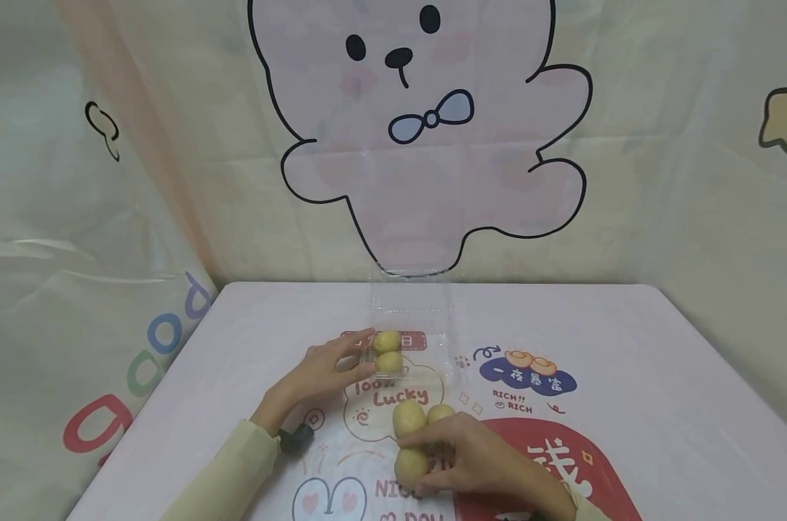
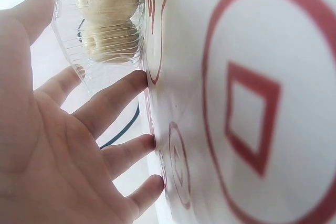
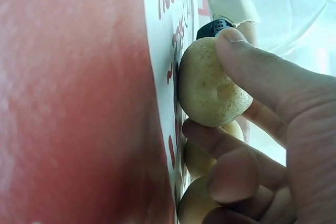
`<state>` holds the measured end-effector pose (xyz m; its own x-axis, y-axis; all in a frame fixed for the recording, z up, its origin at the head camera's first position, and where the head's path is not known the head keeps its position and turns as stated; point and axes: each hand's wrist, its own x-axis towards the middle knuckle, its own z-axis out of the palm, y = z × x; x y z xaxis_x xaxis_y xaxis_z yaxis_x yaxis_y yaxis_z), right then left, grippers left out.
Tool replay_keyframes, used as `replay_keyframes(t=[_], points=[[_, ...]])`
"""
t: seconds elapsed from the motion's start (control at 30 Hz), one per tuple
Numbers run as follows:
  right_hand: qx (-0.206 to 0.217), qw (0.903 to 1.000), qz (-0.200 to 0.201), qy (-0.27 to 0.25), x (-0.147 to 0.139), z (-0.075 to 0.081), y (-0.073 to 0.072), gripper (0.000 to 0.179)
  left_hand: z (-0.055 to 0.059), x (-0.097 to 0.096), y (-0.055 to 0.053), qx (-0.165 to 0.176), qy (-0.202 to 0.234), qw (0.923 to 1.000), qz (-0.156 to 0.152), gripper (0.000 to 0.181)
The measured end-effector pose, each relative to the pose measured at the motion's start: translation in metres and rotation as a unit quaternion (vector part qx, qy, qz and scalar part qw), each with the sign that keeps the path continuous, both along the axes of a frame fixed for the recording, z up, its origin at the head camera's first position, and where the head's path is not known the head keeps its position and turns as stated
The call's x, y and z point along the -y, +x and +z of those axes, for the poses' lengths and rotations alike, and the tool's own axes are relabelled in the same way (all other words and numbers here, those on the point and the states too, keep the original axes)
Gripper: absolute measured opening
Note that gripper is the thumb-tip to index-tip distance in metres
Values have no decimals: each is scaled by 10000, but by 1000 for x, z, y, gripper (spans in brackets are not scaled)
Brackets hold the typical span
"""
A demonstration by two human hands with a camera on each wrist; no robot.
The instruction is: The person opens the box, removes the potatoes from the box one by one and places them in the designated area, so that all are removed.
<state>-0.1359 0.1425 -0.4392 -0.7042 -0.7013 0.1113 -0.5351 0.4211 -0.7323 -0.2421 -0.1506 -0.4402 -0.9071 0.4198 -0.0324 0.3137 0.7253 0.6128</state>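
A clear plastic box [image 1: 426, 358] stands on the table with its lid [image 1: 409, 297] raised at the back. Two small yellowish potatoes [image 1: 388, 352] sit one behind the other along its left side. My left hand [image 1: 325, 369] rests against that side, its thumb and fingers spread loosely at the plastic wall; some fingertips [image 2: 140, 78] touch the table. Nearer to me, my right hand [image 1: 481, 456] pinches another potato [image 3: 207, 85] between thumb and fingers, at the tabletop. Two more potatoes, one to the left [image 1: 409, 417] and one to the right [image 1: 440, 413], lie just beyond that hand.
The white table [image 1: 615, 325] carries printed drawings and lettering, with a large red patch [image 1: 511, 434] at the right. A curtain with a cartoon bear [image 1: 419, 181] hangs behind it. A dark wrist device [image 1: 296, 439] sits at my left wrist.
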Motion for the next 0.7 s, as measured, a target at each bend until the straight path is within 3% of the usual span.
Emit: replay_keyframes(t=[0.47, 0.7], points=[[-428, 9990, 31, 142, -2, -1, 0, 48, 1, -1, 0, -91, -47, 9999, 1, 73], [-353, 9993, 100, 78, -3, 0, -1, 49, 2, -1, 1, -119, -13, 9999, -2, 73]])
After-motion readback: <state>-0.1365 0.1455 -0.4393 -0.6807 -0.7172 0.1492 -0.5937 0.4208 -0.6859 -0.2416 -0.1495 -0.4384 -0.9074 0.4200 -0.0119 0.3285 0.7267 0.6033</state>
